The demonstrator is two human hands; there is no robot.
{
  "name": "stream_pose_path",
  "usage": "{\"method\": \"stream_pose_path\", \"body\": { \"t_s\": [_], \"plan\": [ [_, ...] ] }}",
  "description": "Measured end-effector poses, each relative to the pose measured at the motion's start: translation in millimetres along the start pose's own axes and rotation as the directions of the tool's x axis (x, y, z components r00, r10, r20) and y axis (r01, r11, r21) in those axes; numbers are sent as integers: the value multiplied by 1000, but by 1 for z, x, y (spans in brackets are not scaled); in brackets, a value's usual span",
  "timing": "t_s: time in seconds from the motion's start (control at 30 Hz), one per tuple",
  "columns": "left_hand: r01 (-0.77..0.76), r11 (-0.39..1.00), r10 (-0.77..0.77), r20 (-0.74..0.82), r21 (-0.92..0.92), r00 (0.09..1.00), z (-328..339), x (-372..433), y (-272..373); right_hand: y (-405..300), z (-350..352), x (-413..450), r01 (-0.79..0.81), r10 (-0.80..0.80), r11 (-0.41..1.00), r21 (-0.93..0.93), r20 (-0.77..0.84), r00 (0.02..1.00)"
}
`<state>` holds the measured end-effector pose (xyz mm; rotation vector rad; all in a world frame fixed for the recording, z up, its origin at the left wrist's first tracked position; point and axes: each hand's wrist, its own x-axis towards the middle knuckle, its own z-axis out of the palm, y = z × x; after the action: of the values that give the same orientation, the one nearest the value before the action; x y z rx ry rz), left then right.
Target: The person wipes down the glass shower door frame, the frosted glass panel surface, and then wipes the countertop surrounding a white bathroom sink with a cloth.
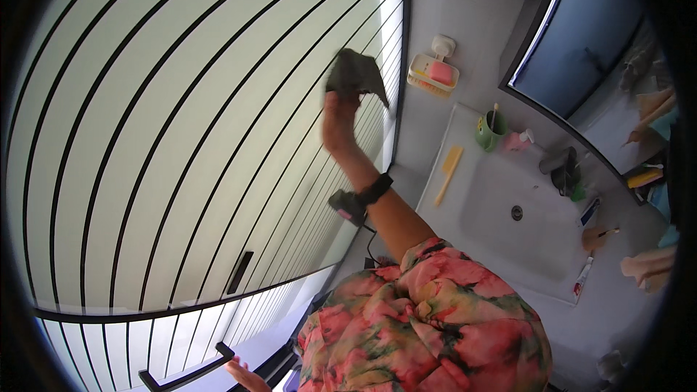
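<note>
My right hand (pixel 340 120) grips a dark grey cloth (pixel 354 73) at the glass door panel (pixel 179 136), which has black stripes. The cloth is blurred, and its contact with the glass is not clear. A black strap with a dark device (pixel 348 207) is around my right wrist. Low in the picture, the fingers of my left hand (pixel 246 374) are at the end of a black door handle (pixel 185 373). Most of that hand is cut off by the picture's edge, so its grip is unclear.
Right of the door, a wall soap dish (pixel 418 73) holds pink soap (pixel 441 72). A yellow brush (pixel 449 174), green cup (pixel 490 130) and pink pump bottle (pixel 517 141) stand around the white washbasin (pixel 490 239). A mirror (pixel 577 60) hangs above. Toothpaste tubes (pixel 584 277) lie at its far side.
</note>
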<state>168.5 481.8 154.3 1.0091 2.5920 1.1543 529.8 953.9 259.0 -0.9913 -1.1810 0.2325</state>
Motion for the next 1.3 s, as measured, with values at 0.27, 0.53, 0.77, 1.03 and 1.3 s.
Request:
{"method": "stream_pose_path", "body": {
  "t_s": [0.27,0.53,0.77,1.03,1.3],
  "plan": [
    [74,996,-50,376,-51,925,30,-32,76,178,-10,-45,-414,426,904,108,-326,844],
    [-173,970,230,405,-171,885,78,1,127,153,-29,102,-104,106,994,23,-313,944],
    [-213,965,260,440,-154,860,85,7,157,288,-31,60,-175,220,973,147,-392,893],
    [-124,987,49,540,102,840,94,21,176,270,-23,-27,-850,827,518,-94,-198,526],
    [-164,986,131,521,19,843,97,25,171,47,-22,101,-143,147,987,68,-67,987]
  ]
}}
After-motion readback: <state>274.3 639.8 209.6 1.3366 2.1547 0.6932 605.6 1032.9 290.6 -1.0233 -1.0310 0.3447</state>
